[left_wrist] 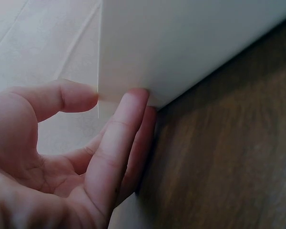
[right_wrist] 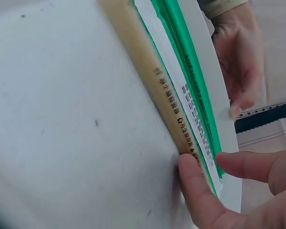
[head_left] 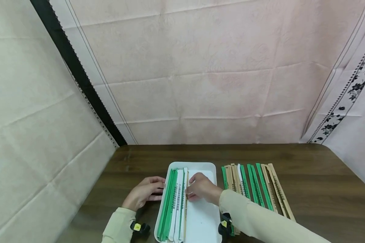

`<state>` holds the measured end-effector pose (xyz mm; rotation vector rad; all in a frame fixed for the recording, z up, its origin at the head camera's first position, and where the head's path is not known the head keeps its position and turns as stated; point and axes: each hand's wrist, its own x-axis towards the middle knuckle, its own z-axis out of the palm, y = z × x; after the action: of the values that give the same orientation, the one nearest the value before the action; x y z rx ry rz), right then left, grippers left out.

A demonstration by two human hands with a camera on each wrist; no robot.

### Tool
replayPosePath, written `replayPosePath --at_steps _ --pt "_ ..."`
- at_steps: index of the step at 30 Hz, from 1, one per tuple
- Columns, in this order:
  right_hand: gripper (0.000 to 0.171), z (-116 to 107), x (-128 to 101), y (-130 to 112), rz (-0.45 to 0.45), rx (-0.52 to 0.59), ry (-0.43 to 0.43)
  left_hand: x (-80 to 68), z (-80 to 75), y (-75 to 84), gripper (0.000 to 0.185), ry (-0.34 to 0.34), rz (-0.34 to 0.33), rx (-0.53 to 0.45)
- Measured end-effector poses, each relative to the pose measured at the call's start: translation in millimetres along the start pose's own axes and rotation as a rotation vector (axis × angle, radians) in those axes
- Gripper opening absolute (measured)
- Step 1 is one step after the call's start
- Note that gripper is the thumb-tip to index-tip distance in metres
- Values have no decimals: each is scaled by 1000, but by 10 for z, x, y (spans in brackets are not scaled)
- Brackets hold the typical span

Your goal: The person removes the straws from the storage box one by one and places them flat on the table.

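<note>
A white tray [head_left: 205, 216] holds a row of long slim wrapped sticks along its left side: green ones [head_left: 167, 206], white ones [head_left: 178, 195] and a tan one [right_wrist: 157, 81] with dark print at the row's right edge. My right hand [head_left: 200, 187] is inside the tray, its index finger against the tan wrapped stick and its thumb across the row, pinching near the far ends. At the tray's left wall is my left hand [head_left: 147, 192]. In the left wrist view, its thumb touches the rim and its fingertips [left_wrist: 136, 98] press the outer wall, gripping the edge.
More green, tan and white wrapped sticks [head_left: 252, 184] lie side by side right of the tray, partly under my right sleeve [head_left: 252, 214]. Everything sits on a dark brown wooden table [head_left: 316, 189]. Pale cloth [head_left: 200, 84] hangs behind and at the sides.
</note>
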<state>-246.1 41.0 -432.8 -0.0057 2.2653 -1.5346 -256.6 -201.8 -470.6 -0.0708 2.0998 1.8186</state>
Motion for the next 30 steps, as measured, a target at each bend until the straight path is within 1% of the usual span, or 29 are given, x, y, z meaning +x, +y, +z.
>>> replayPosePath --at_steps 9,14,18,22,28,30 --pt "35 146 119 12 28 61 9 2 9 -18 35 -9 5 -3" --pt "32 185 165 48 10 131 -18 -16 3 -5 36 -8 10 1" --pt "28 198 175 69 -5 133 -5 -9 1 -5 36 -12 11 1" --pt "26 163 150 79 -5 120 8 4 10 1 35 -14 6 0" --pt "31 47 119 111 -38 246 -46 -16 7 20 36 -2 0 -1" --pt "33 -19 110 124 -45 271 -47 -16 3 10 36 1 1 3"
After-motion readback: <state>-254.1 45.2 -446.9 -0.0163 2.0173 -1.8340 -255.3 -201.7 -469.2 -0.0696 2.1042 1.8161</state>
